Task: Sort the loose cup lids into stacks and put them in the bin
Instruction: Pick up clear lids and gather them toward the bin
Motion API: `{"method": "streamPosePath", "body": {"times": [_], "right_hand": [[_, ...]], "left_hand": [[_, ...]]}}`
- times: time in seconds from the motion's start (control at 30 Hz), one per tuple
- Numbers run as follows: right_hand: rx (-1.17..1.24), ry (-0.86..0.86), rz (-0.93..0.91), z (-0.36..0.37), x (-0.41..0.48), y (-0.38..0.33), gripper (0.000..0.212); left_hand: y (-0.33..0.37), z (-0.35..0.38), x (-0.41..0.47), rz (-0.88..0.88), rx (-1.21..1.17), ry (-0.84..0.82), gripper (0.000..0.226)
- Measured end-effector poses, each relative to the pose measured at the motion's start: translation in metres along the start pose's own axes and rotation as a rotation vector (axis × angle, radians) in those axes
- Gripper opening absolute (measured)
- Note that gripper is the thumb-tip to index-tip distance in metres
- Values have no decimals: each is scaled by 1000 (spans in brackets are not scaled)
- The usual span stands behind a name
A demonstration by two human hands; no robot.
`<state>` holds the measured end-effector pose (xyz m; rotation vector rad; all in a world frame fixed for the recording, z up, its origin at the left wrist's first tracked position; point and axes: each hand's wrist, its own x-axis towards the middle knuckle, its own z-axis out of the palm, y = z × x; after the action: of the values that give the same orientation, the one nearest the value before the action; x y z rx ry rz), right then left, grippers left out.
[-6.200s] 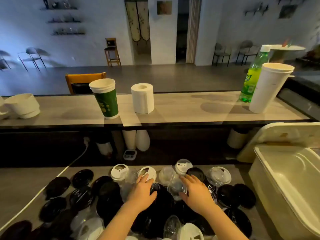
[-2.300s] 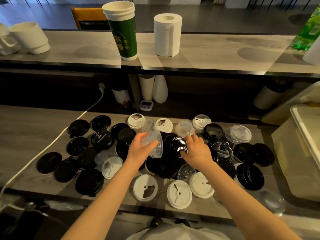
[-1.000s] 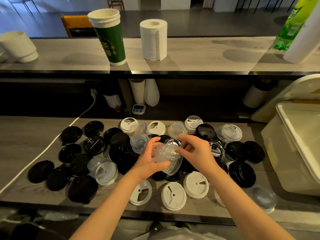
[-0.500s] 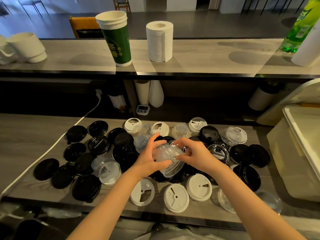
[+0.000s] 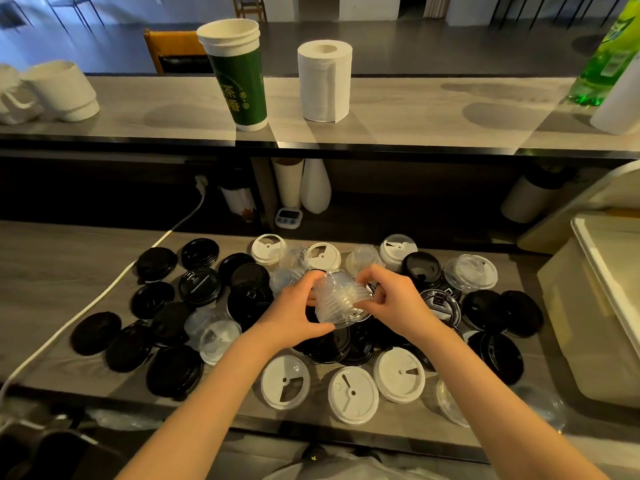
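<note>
Over the lid-strewn counter (image 5: 52, 271), holding a tilted stack of clear lids (image 5: 341, 301) between both hands.
Gripping its left side with the left hand (image 5: 294, 315), fingers curled over the top and thumb under the rim; pinching its right edge with the bent fingertips of the right hand (image 5: 394, 303). Held above scattered black lids (image 5: 199, 285), with white lids (image 5: 353, 394) lying flat along the near edge and the cream bin (image 5: 568, 323) standing open at far right, well apart from the stack.
</note>
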<state>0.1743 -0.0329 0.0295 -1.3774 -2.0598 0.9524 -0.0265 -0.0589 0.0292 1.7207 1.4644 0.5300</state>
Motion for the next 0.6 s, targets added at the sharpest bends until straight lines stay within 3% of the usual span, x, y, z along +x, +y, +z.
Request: {"method": "streamPosePath", "body": {"times": [0.17, 0.33, 0.47, 0.6], "right_hand": [[-53, 94, -52, 4, -4, 4, 21], [-70, 174, -64, 10, -7, 6, 17], [-114, 131, -124, 14, -6, 4, 20], [-94, 57, -131, 19, 2, 2, 32]], "left_hand": [[-2, 0, 2, 2, -43, -16, 86], [-1, 3, 5, -179, -536, -154, 83], [-5, 3, 8, -270, -629, -175, 57], [-18, -2, 7, -282, -651, -87, 59]]}}
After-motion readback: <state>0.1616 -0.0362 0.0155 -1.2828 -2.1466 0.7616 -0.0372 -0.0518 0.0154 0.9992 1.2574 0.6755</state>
